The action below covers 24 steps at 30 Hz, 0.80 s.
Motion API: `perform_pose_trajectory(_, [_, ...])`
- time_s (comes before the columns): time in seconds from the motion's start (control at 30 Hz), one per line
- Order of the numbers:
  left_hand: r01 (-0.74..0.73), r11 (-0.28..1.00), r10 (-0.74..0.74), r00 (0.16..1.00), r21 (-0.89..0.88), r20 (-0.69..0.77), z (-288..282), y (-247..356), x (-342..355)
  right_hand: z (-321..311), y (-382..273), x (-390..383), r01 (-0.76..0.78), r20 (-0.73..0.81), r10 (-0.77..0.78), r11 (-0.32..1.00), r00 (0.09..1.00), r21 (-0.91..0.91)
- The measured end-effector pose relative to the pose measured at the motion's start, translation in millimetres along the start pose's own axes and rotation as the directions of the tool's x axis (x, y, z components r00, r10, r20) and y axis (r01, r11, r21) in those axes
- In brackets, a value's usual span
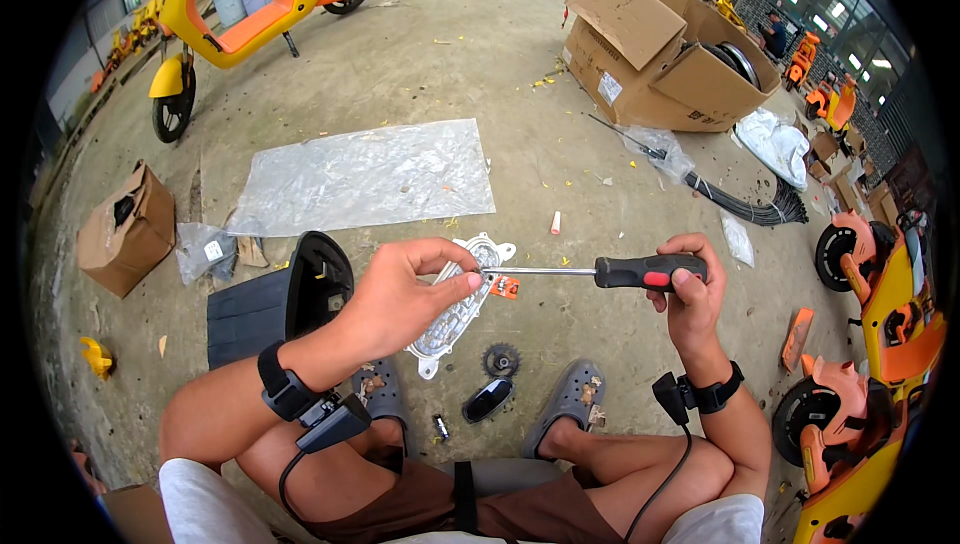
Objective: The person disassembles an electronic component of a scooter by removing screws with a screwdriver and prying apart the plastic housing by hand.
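Screwdriver (pixel 622 272) gripped in your curled right hand (pixel 693 306), you are apparently steadying its tip at your pinched left hand (pixel 398 286), contents unclear; fine alignment seems needed.

Concrete floor (pixel 400 74): metal casing (pixel 446 332), toothed gear (pixel 501 360), plastic sheet (pixel 365 174), open cardboard box (pixel 635 92).

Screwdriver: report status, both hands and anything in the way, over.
Right hand grips screwdriver, shaft pointing left. Left hand at its tip; anything pinched there unclear. Pale housing below, partly hidden by that hand.
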<state>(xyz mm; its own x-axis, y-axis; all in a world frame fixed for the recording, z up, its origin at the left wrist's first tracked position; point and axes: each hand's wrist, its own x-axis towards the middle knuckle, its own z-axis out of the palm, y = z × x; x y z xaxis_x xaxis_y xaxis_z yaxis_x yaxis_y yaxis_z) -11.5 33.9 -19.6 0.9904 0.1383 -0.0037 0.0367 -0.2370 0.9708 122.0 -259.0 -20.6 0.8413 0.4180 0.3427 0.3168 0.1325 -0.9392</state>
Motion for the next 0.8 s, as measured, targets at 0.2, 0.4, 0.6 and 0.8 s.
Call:
perform_pose_trajectory(0.2, [0.005,0.999,-0.005,1.000,0.039,0.016,0.7,3.1,0.5,1.8,1.1,-1.2,-0.005,-0.020,0.005,1.000,1.000,-0.010])
perform_pose_trajectory(0.4, [0.085,0.996,-0.085,0.996,0.010,0.025,-1.1,6.7,-1.6,3.6,0.8,-1.9,-0.010,-0.009,0.010,1.000,1.000,-0.002])
perform_pose_trajectory(0.6, [0.119,0.993,-0.119,0.993,0.019,0.025,-0.2,8.1,-1.6,2.6,3.5,-2.2,-0.018,-0.003,0.018,1.000,1.000,-0.011])
perform_pose_trajectory(0.8, [0.054,0.998,-0.054,0.998,0.040,0.014,-0.2,4.5,-0.8,3.5,2.5,-2.6,-0.030,-0.012,0.030,0.999,0.999,-0.021])
